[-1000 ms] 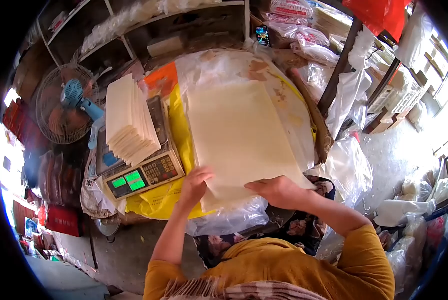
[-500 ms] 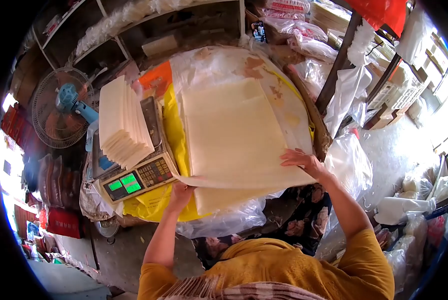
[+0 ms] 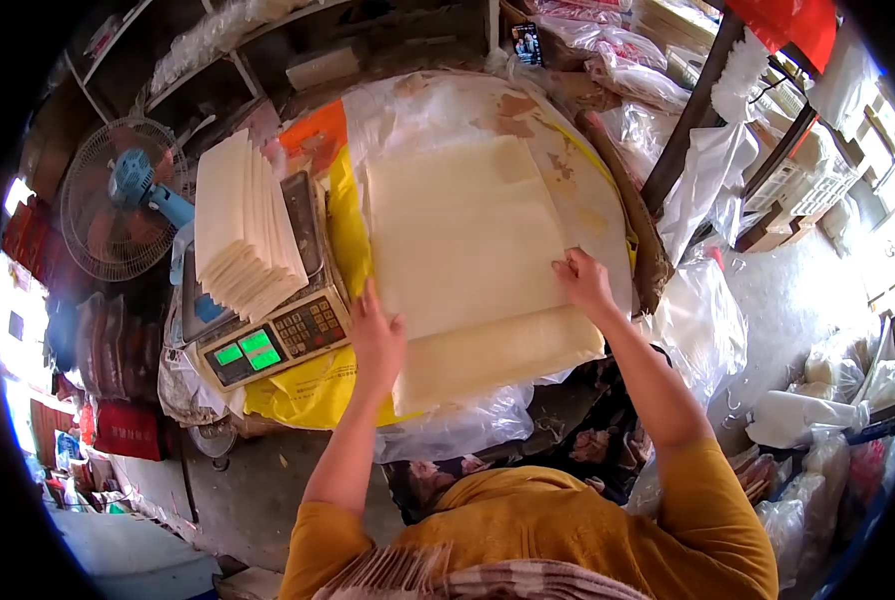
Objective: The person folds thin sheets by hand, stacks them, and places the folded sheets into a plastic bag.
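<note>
Thin cream-coloured sheets [image 3: 468,230] lie in a flat stack on the covered work surface, with a lower strip [image 3: 498,360] showing along the side nearest me. My left hand [image 3: 376,335] rests at the left edge of the sheets, fingers stretched out and pointing away from me. At the right edge, my right hand [image 3: 583,282] has its fingers curled together, pinching the border of the top sheet. Left of the stack stands a digital scale [image 3: 273,345] with green displays, and folded cream sheets [image 3: 243,225] are piled on it.
Yellow plastic [image 3: 303,392] lies under the scale and the sheets. A blue fan [image 3: 133,185] stands at the far left. Clear plastic bags [image 3: 693,320] hang by the right edge of the surface. A phone [image 3: 527,44] is propped at the back.
The top sheet's near edge has moved away from me, exposing a wider strip below. My left hand has moved forward and straightened its fingers; my right hand has moved forward and curled.
</note>
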A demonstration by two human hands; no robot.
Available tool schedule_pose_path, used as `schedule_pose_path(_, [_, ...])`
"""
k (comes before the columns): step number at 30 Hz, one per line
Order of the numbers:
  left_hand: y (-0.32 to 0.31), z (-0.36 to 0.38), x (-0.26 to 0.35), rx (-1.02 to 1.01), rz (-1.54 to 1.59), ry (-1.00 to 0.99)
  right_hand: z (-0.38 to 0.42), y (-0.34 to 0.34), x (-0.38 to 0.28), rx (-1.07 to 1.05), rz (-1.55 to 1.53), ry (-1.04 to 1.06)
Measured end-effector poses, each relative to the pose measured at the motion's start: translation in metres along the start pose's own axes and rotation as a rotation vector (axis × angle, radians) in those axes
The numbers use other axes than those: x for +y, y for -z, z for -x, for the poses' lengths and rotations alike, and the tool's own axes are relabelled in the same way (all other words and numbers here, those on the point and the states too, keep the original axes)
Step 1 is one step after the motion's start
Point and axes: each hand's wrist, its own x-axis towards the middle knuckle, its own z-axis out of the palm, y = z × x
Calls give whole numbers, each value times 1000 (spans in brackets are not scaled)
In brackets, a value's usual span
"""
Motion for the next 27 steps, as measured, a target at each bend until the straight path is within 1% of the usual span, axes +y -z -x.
schedule_pose_path(1, [1,-2,7,107,-250,-188,-4,-8,4,54,24,1])
schedule_pose_path(2, [-10,-5,-5,-108,-173,-206,-6,-14,8,66,52,11])
schedule_pose_path(5, [-35,1,-3,-320,-246,-297,-10,-24,12,98,127,50])
schedule_pose_path(6, [-35,-1,-2,-421,-240,-264,-12,-25,13,105,146,68])
schedule_pose_path(7, [-34,-2,0,-440,-253,-264,-13,-25,14,114,165,86])
schedule_pose_path(10, [-34,-8,3,-492,-280,-274,-17,-21,6,-23,236,-36])
schedule_pose_path(11, [-33,-9,2,-500,-281,-282,-14,-19,1,27,300,42])
schedule_pose_path(12, [-33,-10,1,-506,-283,-290,-2,-16,-20,78,364,122])
schedule_pose_path(13, [-35,-9,0,-474,-283,-310,8,-18,-33,125,427,199])
schedule_pose_path(16, [-40,-4,-6,-399,-279,-361,22,-31,-38,18,582,544])
schedule_pose_path(18, [-39,-3,-8,-359,-263,-394,23,-48,-17,-74,591,498])
schedule_pose_path(21, [-33,-12,-30,-330,-285,-548,17,-54,-9,-175,623,470])
schedule_pose_path(23, [-23,-12,-42,-255,-204,-478,19,-53,-13,-245,614,438])
schedule_pose_path(24, [-17,-12,-44,-216,-166,-439,26,-52,-34,-291,591,413])
schedule_pose_path(25, [-6,-12,-33,-231,-137,-447,35,-50,-56,-338,567,388])
schedule_pose_path(27, [28,-9,8,-268,-76,-462,52,-43,-104,-457,363,615])
